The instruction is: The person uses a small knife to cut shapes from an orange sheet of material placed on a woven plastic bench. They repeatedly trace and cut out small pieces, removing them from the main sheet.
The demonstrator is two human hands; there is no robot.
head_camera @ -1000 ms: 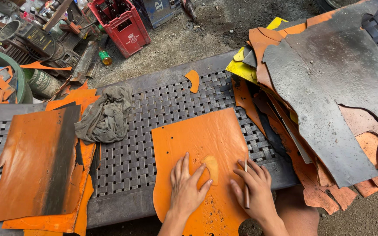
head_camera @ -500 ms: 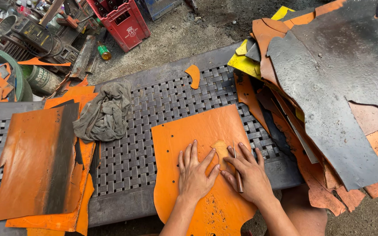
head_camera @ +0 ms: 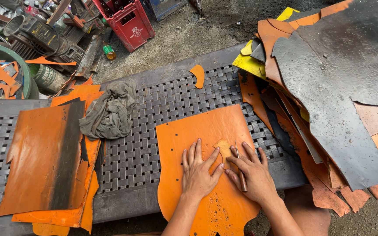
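- The orange leather sheet (head_camera: 206,144) lies on the woven metal bench (head_camera: 154,113), directly ahead of both hands; its long axis runs away from the person, and its near end hangs over the bench's front edge
- A small tan pattern piece (head_camera: 224,148) rests on the sheet between the hands, touching both
- The left hand (head_camera: 197,172) lies flat, fingers spread, grasping nothing; its thumb presses the pattern's left side
- The right hand (head_camera: 252,172) pinches a thin awl-like tool (head_camera: 240,170), tip against the pattern's right edge; this hand is nearer the stack
- The stack of leather hides (head_camera: 329,100) crowds the right, close beside the sheet; open bench lies to the left, before a grey rag (head_camera: 110,109) and the orange offcuts (head_camera: 44,153)
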